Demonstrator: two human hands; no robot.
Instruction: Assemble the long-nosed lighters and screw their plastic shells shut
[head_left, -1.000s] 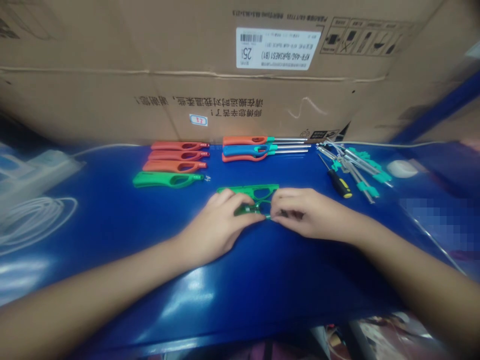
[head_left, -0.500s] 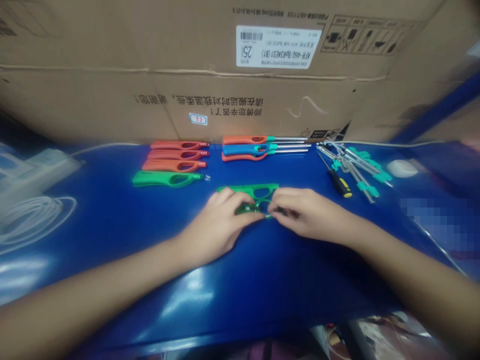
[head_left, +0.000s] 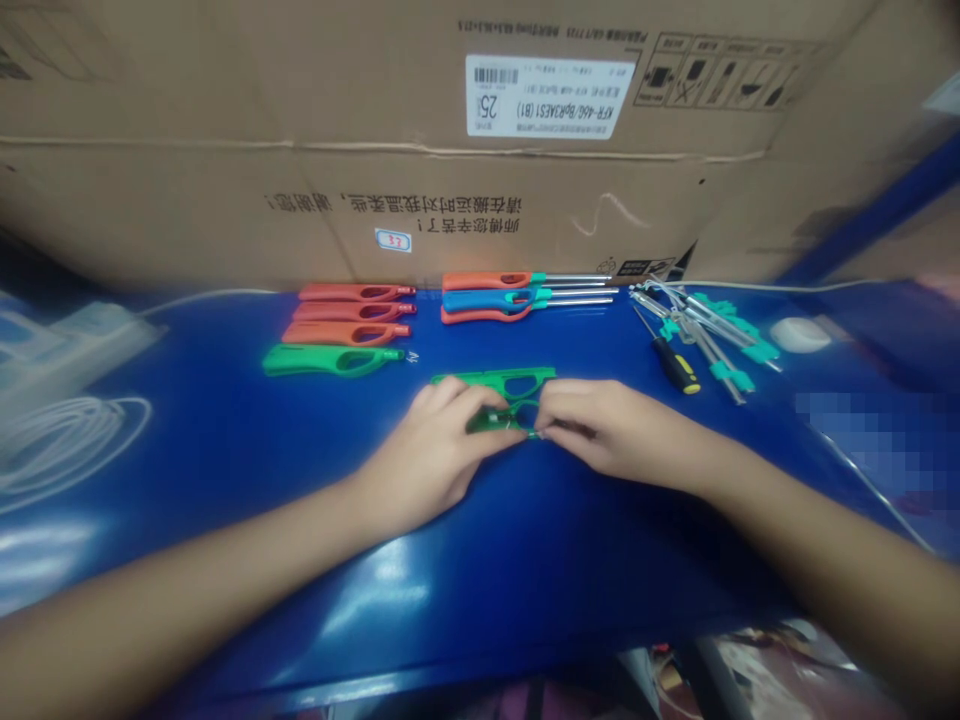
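My left hand (head_left: pixel 442 440) is closed on a green lighter handle half (head_left: pixel 491 420), thumb along its near side and fingers over the far side. At the right end of this piece, the fingertips of my right hand (head_left: pixel 607 420) are pinched together; whatever they hold is hidden. Just behind lies another green handle half (head_left: pixel 534 376), flat on the blue table (head_left: pixel 420 640), partly covered by my left fingers. Dark and metallic parts show inside the held half, too small to name.
Behind on the left lie a green lighter handle (head_left: pixel 322 361) and several red-orange ones (head_left: pixel 330 332). Lighters with metal tubes (head_left: pixel 487 299) lie at the back middle. A screwdriver (head_left: pixel 677 365) and loose lighter tubes (head_left: pixel 709 345) lie right. A cardboard box (head_left: pixel 225 220) stands behind; coiled cable (head_left: pixel 82 440) left.
Both hands stay at the green half with almost the same grip. The right fingertips have shifted slightly at its end, and the whole view has moved a little.
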